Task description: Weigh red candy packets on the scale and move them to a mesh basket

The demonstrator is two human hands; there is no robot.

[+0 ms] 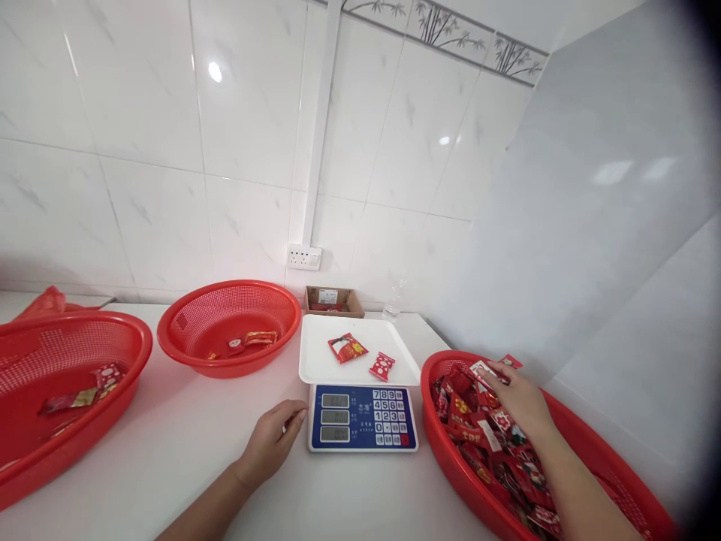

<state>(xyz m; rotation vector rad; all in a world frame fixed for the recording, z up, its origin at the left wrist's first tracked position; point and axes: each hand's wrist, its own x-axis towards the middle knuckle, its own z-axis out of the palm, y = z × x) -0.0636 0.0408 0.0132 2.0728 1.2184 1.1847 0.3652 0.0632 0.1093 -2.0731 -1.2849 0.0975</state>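
My right hand point(515, 394) reaches into the right red basket point(444, 443), above a heap of red-wrapped candies point(478, 436). Its fingers are closed on a red and white candy packet point(483, 373); another red packet point(511, 361) shows just behind the hand. My left hand point(276, 436) rests with curled fingers at the left edge of the digital scale point(363, 417), and nothing shows in it. On the scale's white pan point(321, 372) lie a larger red packet point(348, 348) and a small red candy with white dots point(382, 366).
Behind and left stands a round red basket point(185, 353) with a few packets. Another red basket point(127, 398) at far left holds several. A cardboard box point(352, 303) and a clear plastic bottle point(393, 300) stand by the tiled wall, under a socket point(304, 258).
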